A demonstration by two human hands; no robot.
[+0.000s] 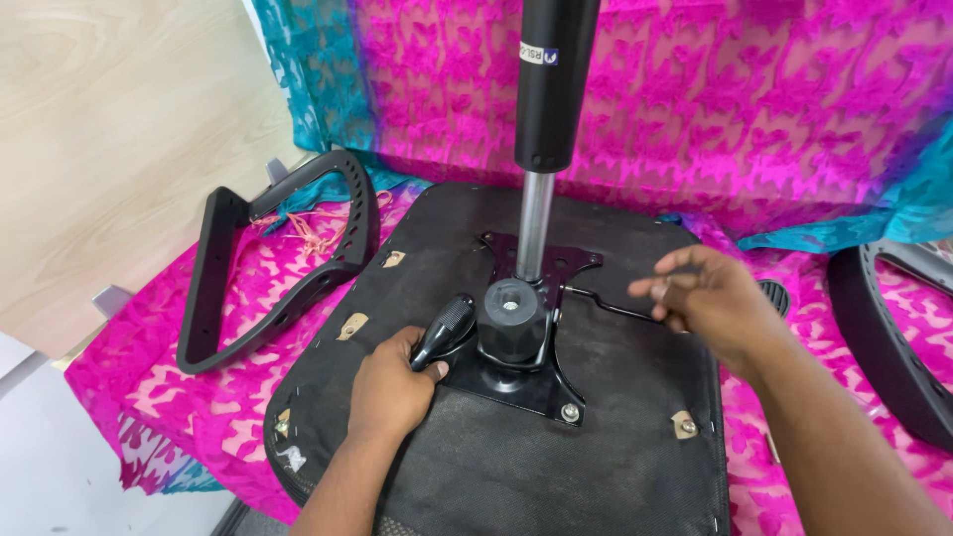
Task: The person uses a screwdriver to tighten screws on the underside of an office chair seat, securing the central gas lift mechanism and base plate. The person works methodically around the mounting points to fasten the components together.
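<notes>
**Two hands on the underside of an upturned chair seat**

One black chair seat (606, 437) lies bottom-up on a pink patterned cloth (149, 387), its fabric underside facing the camera. Bolted near its middle is one black metal mechanism plate (516, 382), and one gas cylinder (541, 129) stands upright out of it, black above and bare steel below. One bolt head (570, 412) shows at the plate's near right corner.

The left hand (392, 392) rests on the seat just left of the plate, fingers curled around the lower end of the one black knob handle (444, 330), which slants up toward the plate. The right hand (700, 298) hovers to the right of the plate, fingers loosely bent with the fingertips pinched on the end of one thin metal lever rod (606, 303) that runs out from the mechanism.

Two black armrests lie apart from the seat: one armrest (288, 263) to the left on the cloth, and a second armrest (884, 337) at the right edge, partly cut off by the frame.

The seat's near edge runs out of view at the bottom. Open cloth shows between the left armrest and the seat; a pale wooden panel (109, 139) bounds the left side, and hanging pink and teal fabric (754, 109) closes off the back.
</notes>
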